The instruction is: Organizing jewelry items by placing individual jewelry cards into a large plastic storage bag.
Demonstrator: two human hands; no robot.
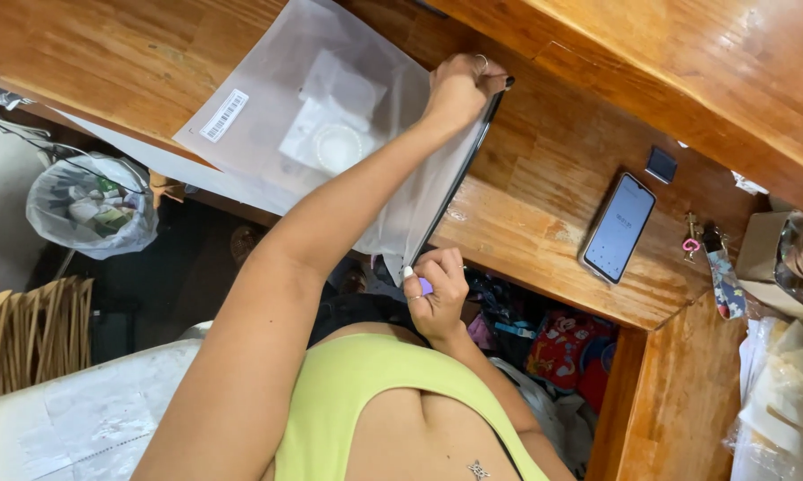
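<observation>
Lying on the wooden desk, a large frosted plastic bag covers most of the near part of the surface and hangs a little over the front edge. Through the bag some white flat pieces and one round white item can be seen, and a white barcode sticker sits near one corner. Along one side of the bag runs a thin dark edge, maybe a flat dark thing inside it; I cannot tell exactly what it is.

One hand, which looks like the left one, is closed around the far end of this side of the bag, with a ring on one finger. The other hand, which seems to be the right, pinches the near end of the same side with fingers bent; a small purple thing shows under the fingers.

Further on the desk a smartphone lies with its screen lit, well apart from the bag. Just beyond it is a small dark square object, and near them a key ring with a patterned strap. On the floor stands a waste bin with a clear liner, full of scraps.
</observation>
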